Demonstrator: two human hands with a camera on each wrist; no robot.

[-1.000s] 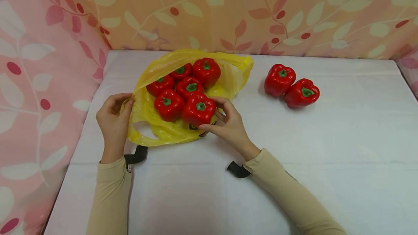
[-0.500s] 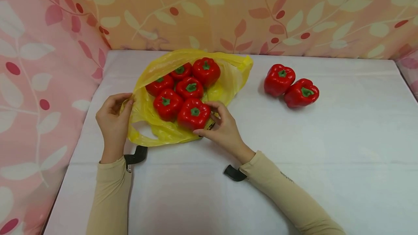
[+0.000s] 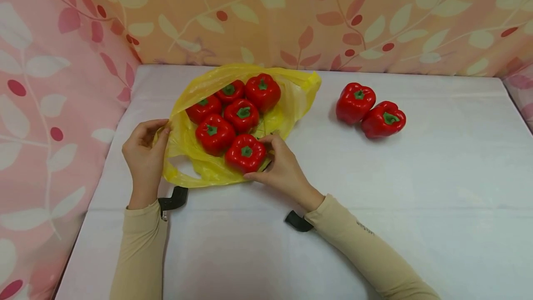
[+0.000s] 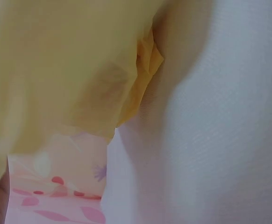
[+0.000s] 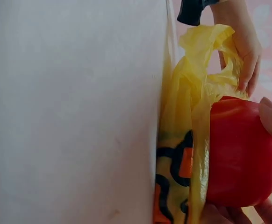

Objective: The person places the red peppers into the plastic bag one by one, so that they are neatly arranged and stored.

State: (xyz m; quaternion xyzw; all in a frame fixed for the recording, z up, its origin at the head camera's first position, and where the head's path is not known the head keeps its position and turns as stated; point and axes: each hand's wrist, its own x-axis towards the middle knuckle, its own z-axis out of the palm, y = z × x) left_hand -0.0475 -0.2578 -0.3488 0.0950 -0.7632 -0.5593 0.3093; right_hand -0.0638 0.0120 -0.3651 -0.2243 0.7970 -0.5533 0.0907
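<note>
A yellow plastic bag (image 3: pixel 187 152) lies spread on the table with its mouth toward me and several red bell peppers on it. My left hand (image 3: pixel 145 152) pinches the bag's left edge between thumb and fingers. With thumb and fingers my right hand (image 3: pixel 283 168) grips the nearest red bell pepper (image 3: pixel 245 153), at the bag's front right. In the right wrist view that bell pepper (image 5: pixel 241 151) sits just past the bag's edge (image 5: pixel 200 154), between thumb and fingertips. The left wrist view is mostly filled by the bag (image 4: pixel 66 70); only a sliver of hand shows there.
Two more red bell peppers, one (image 3: pixel 356 103) behind the other (image 3: pixel 384 119), stand touching on the white tablecloth (image 3: pixel 437 189) right of the bag. A patterned curtain (image 3: pixel 291 13) closes off the back, and a pink one (image 3: pixel 62 105) the left side.
My right hand has moved the gripped bell pepper toward me and slightly left, away from the pepper behind it. The left hand stays at the bag's edge.
</note>
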